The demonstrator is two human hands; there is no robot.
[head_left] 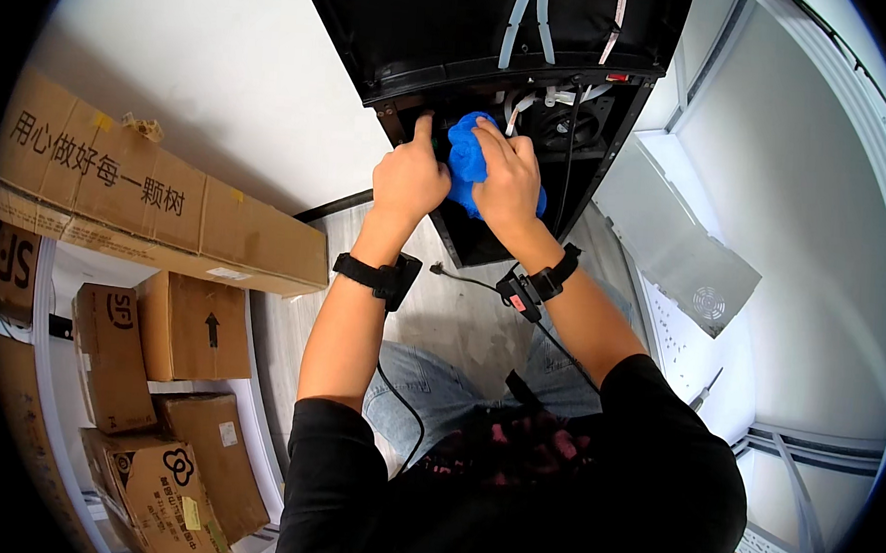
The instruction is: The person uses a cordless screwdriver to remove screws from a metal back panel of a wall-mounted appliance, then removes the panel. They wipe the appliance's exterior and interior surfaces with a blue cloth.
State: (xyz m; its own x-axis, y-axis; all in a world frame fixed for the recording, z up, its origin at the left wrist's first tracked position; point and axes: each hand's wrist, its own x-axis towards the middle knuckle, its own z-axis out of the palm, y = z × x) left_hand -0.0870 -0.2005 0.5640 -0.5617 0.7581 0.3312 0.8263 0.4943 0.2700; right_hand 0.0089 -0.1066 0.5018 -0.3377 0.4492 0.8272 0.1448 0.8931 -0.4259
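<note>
My right hand [509,180] is closed on a crumpled blue cloth [466,158] in the open lower bay of a tall black cabinet [395,44]. To its left, my left hand [411,182] is at the bay's left side. One finger stretches forward to the dark frame there, and the others are curled with their tips hidden. Pale tubes and white fittings [551,98] lie beyond the cloth, beside a black fan [568,126]. A black cable [569,163] hangs down to the right of my right hand. Black straps with small devices are on both wrists.
A long cardboard box [157,186] lies on the left above a shelf with several brown cartons [195,329]. On the right, a grey metal panel [680,244] leans on a white ledge near a screwdriver [706,388]. A cable plug [437,269] hangs over the wooden floor [305,319].
</note>
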